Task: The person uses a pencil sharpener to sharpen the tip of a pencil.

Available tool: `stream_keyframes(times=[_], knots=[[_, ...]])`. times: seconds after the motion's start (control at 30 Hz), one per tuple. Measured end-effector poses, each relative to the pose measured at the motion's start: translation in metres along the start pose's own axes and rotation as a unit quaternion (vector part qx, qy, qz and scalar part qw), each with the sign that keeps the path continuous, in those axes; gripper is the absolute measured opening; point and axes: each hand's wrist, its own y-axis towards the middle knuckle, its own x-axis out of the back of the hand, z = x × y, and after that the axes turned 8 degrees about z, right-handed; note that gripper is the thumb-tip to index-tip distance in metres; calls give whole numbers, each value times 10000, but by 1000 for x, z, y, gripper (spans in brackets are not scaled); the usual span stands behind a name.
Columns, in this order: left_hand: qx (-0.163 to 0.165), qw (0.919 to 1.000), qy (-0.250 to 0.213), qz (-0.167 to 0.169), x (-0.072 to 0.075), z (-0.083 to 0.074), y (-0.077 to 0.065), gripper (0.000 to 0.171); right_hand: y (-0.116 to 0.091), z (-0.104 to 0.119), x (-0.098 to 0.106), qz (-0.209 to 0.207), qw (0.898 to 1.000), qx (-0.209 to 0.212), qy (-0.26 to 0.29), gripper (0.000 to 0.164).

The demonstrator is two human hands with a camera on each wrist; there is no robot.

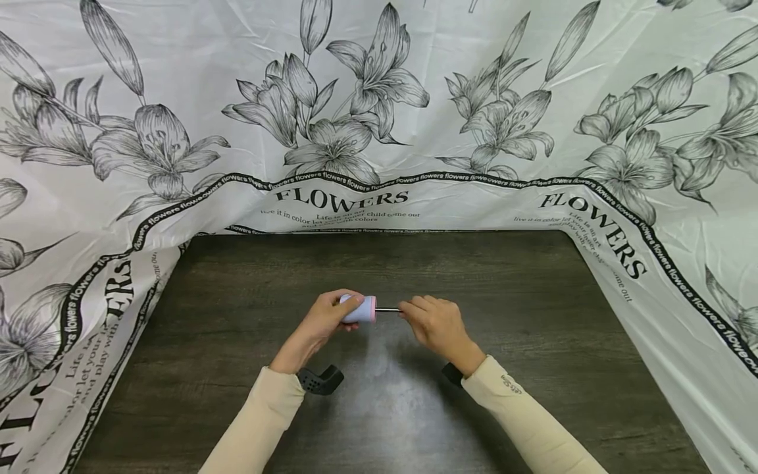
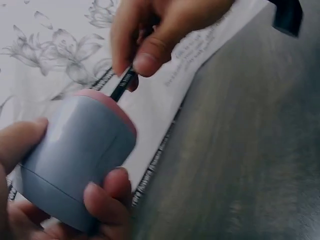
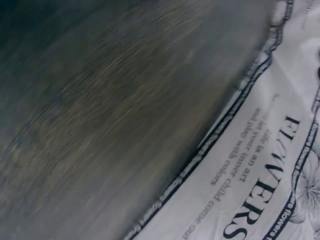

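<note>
A lavender pencil sharpener (image 1: 362, 309) with a pink rim is gripped in my left hand (image 1: 316, 324), above the middle of the table. In the left wrist view, the thumb and fingers curl round the barrel-shaped body of the sharpener (image 2: 75, 145). A dark pencil (image 1: 388, 309) with small lettering runs from the sharpener's pink end to my right hand (image 1: 437, 326). My right thumb and fingers pinch the pencil (image 2: 123, 85) close to the sharpener. Its tip is hidden inside. The right wrist view shows neither the hand nor these things.
The dark wood-grain table (image 1: 503, 276) spreads under both hands. White cloth (image 1: 349, 210) with lily drawings and "FLOWERS" lettering borders it at the back and both sides. A dark wrist-camera mount (image 1: 322, 380) sticks out from the left wrist.
</note>
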Motion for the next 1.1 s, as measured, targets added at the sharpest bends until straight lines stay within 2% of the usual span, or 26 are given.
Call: stream_keyframes(times=[0.07, 0.1, 0.13, 0.17, 0.2, 0.3, 0.33, 0.37, 0.4, 0.43, 0.47, 0.53, 0.67, 0.77, 0.9, 1.0, 1.1], knots=[[-355, 9993, 98, -22, -1, 6, 1, 38, 4, 1, 5, 629, 9950, -506, 593, 8], [-578, 9982, 145, -20, -2, 9, 1, 36, 6, 1, 8, 1044, 9856, -825, 1042, 9], [-812, 9965, 206, -22, -3, 12, 0, 35, 9, 0, 12, 1469, 9695, -1185, 1560, 9], [-1040, 9942, 268, 2, -5, 16, 0, 34, 12, -1, 15, 1899, 9457, -1579, 2114, 10], [-1256, 9915, 350, 23, -6, 19, 0, 34, 14, -3, 18, 2314, 9138, -1992, 2679, 12], [-1801, 9821, 533, 136, -11, 26, -1, 36, 22, -10, 26, 3229, 7987, -3038, 4069, 17], [-1916, 9795, 594, 166, -13, 27, -2, 36, 24, -12, 28, 3423, 7692, -3225, 4325, 18], [-1989, 9778, 639, 188, -14, 28, -3, 37, 25, -15, 29, 3567, 7467, -3348, 4506, 19], [-2039, 9763, 695, 207, -15, 28, -3, 37, 25, -16, 31, 3651, 7313, -3427, 4632, 19], [-2048, 9757, 747, 212, -16, 28, -3, 37, 25, -17, 31, 3693, 7277, -3401, 4673, 20], [-2023, 9758, 807, 202, -16, 27, -4, 37, 25, -18, 32, 3705, 7314, -3366, 4631, 19], [-1897, 9769, 953, 226, -16, 24, -5, 37, 21, -19, 30, 3638, 7559, -3202, 4401, 18], [-1610, 9792, 1190, 324, -11, 19, -8, 38, 13, -17, 24, 3211, 8294, -2705, 3685, 18], [-1490, 9803, 1207, 464, -7, 16, -9, 42, 9, -15, 21, 2662, 8759, -2417, 3217, 22], [-1353, 9824, 1202, 458, -4, 12, -8, 43, 4, -13, 20, 1954, 9155, -2182, 2757, 22], [-1100, 9869, 1162, 213, -4, 10, -6, 39, 1, -11, 18, 1511, 9422, -1845, 2352, 22], [-792, 9922, 967, 27, -4, 7, -4, 36, 0, -9, 15, 1042, 9700, -1320, 1753, 24]])
